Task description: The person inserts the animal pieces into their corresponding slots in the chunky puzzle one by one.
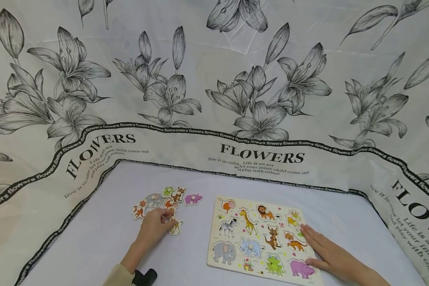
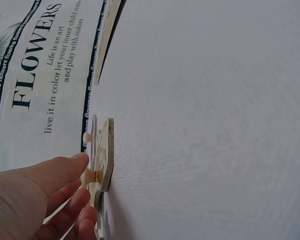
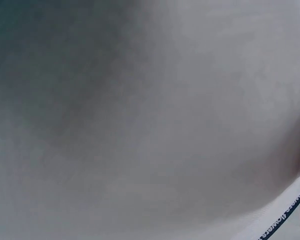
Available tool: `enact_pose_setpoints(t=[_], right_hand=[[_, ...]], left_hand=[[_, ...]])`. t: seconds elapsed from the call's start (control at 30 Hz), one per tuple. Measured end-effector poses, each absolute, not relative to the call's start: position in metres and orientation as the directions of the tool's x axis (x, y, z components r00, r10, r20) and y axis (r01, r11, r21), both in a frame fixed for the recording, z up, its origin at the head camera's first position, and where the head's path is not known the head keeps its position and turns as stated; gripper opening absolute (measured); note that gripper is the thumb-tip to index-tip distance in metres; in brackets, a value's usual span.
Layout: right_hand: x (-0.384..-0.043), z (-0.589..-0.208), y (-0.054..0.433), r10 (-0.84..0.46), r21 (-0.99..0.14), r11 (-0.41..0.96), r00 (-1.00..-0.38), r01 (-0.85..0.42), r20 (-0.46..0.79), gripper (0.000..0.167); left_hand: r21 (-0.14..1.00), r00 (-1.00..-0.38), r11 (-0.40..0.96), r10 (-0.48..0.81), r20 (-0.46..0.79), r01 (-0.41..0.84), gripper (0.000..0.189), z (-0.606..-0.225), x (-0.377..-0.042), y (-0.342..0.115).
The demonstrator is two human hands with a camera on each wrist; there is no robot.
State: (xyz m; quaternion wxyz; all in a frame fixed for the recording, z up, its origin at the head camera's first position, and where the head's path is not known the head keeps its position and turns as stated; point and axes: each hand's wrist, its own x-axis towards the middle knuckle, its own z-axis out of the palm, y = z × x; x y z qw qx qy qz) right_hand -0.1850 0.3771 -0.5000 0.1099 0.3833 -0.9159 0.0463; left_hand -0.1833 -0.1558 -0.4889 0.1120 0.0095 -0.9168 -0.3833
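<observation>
My left hand (image 1: 154, 226) pinches the small knob of a giraffe puzzle piece (image 1: 176, 228) at the near side of a loose group of pieces. In the left wrist view the thumb and fingertips close around the pale knob (image 2: 89, 177), with the wooden piece edge-on beyond it. Right of the group lies a wooden animal puzzle board (image 1: 236, 237), printed with a zebra, lion, giraffe and other animals. My right hand (image 1: 330, 252) rests on the board's right edge, fingers extended and thumb by the purple hippo picture (image 1: 302, 269). The right wrist view shows mostly blurred white cloth.
Loose pieces lie together: a grey elephant (image 1: 153, 199), a frog (image 1: 168, 191), a kangaroo (image 1: 178, 194) and a tiger (image 1: 140, 209). A purple hippo piece (image 1: 193, 199) sits just to their right. White cloth (image 1: 103, 226) covers the table; a flower-printed curtain (image 1: 186, 99) stands behind.
</observation>
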Motion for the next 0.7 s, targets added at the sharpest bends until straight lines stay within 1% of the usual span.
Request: enact_pose_setpoints(t=[0.2,0.37,0.7], right_hand=[[-0.1838,-0.5013,0.3784,-0.682,-0.003,0.715,-0.698,-0.699,0.217,0.081],[-0.1842,-0.4996,0.3783,-0.684,-0.014,0.708,-0.692,-0.706,0.231,0.081],[-0.1868,-0.4959,0.3793,-0.690,-0.019,0.703,-0.687,-0.711,0.227,0.081]], left_hand=[[0.703,-0.973,0.708,-0.110,0.201,0.065,0.022,-0.4909,-0.1832,-0.1557],[0.691,-0.975,0.722,-0.124,0.182,0.038,0.020,-0.4927,-0.1849,-0.1553],[0.687,-0.974,0.726,-0.126,0.190,0.041,0.017,-0.4927,-0.1840,-0.1539]])
